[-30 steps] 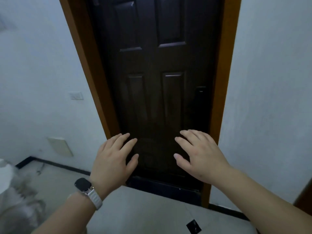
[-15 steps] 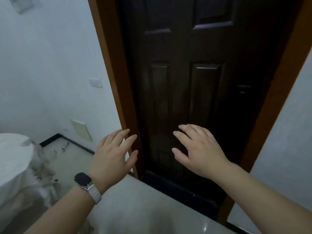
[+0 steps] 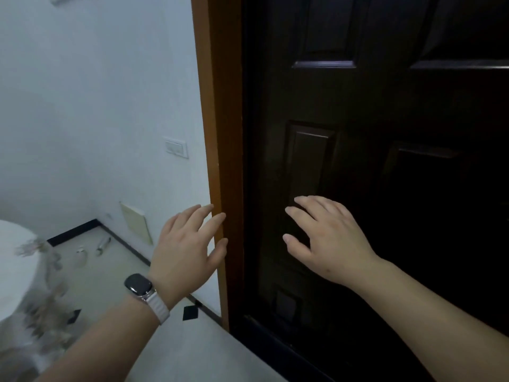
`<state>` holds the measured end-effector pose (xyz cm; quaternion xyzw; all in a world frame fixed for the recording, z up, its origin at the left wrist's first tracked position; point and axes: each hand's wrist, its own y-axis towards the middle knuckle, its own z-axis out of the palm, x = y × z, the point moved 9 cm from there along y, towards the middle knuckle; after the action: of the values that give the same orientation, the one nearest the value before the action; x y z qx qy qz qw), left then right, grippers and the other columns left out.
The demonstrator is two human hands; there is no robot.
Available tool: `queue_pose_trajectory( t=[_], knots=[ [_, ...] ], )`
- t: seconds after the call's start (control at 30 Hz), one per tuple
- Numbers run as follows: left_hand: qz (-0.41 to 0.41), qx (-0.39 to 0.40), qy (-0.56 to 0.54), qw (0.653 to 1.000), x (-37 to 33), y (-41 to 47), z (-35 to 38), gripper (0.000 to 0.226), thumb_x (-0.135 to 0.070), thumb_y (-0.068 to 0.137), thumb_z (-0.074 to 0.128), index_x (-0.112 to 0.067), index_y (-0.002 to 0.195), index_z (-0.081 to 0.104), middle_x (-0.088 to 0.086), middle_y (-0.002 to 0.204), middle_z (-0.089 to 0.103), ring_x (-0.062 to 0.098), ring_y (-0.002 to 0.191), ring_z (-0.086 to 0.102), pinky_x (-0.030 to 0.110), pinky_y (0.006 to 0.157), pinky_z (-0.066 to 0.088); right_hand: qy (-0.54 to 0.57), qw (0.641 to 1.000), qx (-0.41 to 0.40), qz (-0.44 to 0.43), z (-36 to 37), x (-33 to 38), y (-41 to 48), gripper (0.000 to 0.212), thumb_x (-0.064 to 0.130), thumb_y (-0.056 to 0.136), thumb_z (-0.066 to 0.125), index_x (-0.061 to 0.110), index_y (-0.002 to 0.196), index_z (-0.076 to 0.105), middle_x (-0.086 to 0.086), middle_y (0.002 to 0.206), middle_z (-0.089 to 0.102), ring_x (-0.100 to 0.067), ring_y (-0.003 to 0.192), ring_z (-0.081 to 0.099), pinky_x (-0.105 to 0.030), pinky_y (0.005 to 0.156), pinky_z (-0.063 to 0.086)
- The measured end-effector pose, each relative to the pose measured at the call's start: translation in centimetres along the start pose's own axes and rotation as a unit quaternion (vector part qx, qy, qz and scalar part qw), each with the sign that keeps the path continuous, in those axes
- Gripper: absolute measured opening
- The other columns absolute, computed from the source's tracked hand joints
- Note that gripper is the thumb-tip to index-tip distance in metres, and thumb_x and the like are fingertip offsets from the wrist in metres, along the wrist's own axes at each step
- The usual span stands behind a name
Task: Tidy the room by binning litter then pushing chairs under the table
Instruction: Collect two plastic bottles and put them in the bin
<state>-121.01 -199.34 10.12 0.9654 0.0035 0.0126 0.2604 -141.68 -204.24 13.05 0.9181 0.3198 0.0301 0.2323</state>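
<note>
My left hand [image 3: 187, 249] is held out palm down with fingers spread, holding nothing; a watch on a white strap sits on its wrist. My right hand [image 3: 327, 241] hovers the same way in front of the dark door, empty. A round table [image 3: 13, 260] with a white patterned cloth shows at the left edge. Two small pieces of litter [image 3: 81, 253] lie on the floor near the wall corner, one pale and rounded, one thin and stick-like [image 3: 103, 245]. No chair or bin is visible.
A dark panelled door [image 3: 358, 161] in an orange-brown frame [image 3: 220, 133] fills the right side. A white wall carries a switch plate [image 3: 176, 146] and a low cream panel [image 3: 137, 226]. Pale floor tiles [image 3: 115, 271] have black diamond insets.
The view has swung to the left: the door has shifted right, and the table, the corner floor and the litter have come into sight. Both hands stay spread and empty.
</note>
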Motion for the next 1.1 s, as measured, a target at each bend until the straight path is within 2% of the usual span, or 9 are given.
queue_pose_trajectory(
  t=[0.27, 0.53, 0.77, 0.97, 1.1],
  knots=[
    [-0.059, -0.042, 0.008, 0.997, 7.8, 3.2, 1.8, 0.051, -0.047, 0.09, 0.043, -0.018, 0.127, 0.063, 0.009, 0.132, 0.061, 0.033, 0.123, 0.055, 0.051, 0.099, 0.046, 0.075, 0.994, -0.004, -0.076, 6.0, 3.6, 10.1, 0.06, 0.057, 0.092, 0.033, 0.022, 0.135, 0.056, -0.003, 0.141, 0.053, -0.025, 0.133, 0.045, -0.045, 0.11, 0.033],
    [-0.127, -0.01, 0.076, 0.989, 14.9, 6.9, 6.8, 0.047, -0.045, 0.087, 0.052, -0.02, 0.126, 0.062, 0.007, 0.133, 0.06, 0.032, 0.123, 0.054, 0.047, 0.098, 0.045, 0.142, 0.974, -0.045, -0.173, 13.6, 6.4, 20.2, 0.051, 0.052, 0.091, 0.043, 0.02, 0.127, 0.06, -0.004, 0.134, 0.057, -0.025, 0.126, 0.05, -0.043, 0.106, 0.037],
    [-0.212, -0.016, 0.154, 0.965, 18.7, 11.9, 7.7, 0.048, -0.049, 0.088, 0.046, -0.022, 0.125, 0.061, 0.005, 0.131, 0.06, 0.03, 0.121, 0.053, 0.045, 0.097, 0.043, 0.234, 0.934, -0.063, -0.264, 17.9, 8.4, 30.1, 0.048, 0.05, 0.089, 0.044, 0.018, 0.121, 0.063, -0.006, 0.13, 0.059, -0.026, 0.121, 0.051, -0.042, 0.103, 0.038],
    [-0.28, 0.013, 0.189, 0.941, 22.8, 10.9, 8.8, 0.051, -0.05, 0.088, 0.045, -0.022, 0.126, 0.062, 0.007, 0.132, 0.06, 0.032, 0.122, 0.053, 0.046, 0.098, 0.043, 0.27, 0.913, -0.019, -0.305, 22.6, 11.3, 34.7, 0.051, 0.051, 0.091, 0.039, 0.019, 0.124, 0.059, -0.004, 0.132, 0.056, -0.024, 0.123, 0.047, -0.042, 0.104, 0.037],
    [-0.325, 0.012, 0.2, 0.924, 26.6, 9.8, 9.3, 0.051, -0.049, 0.088, 0.045, -0.021, 0.126, 0.063, 0.007, 0.131, 0.061, 0.032, 0.122, 0.055, 0.047, 0.098, 0.044, 0.296, 0.896, -0.023, -0.33, 24.9, 14.7, 37.5, 0.049, 0.05, 0.089, 0.041, 0.017, 0.119, 0.062, -0.004, 0.128, 0.058, -0.024, 0.119, 0.049, -0.04, 0.101, 0.04]
  ],
)
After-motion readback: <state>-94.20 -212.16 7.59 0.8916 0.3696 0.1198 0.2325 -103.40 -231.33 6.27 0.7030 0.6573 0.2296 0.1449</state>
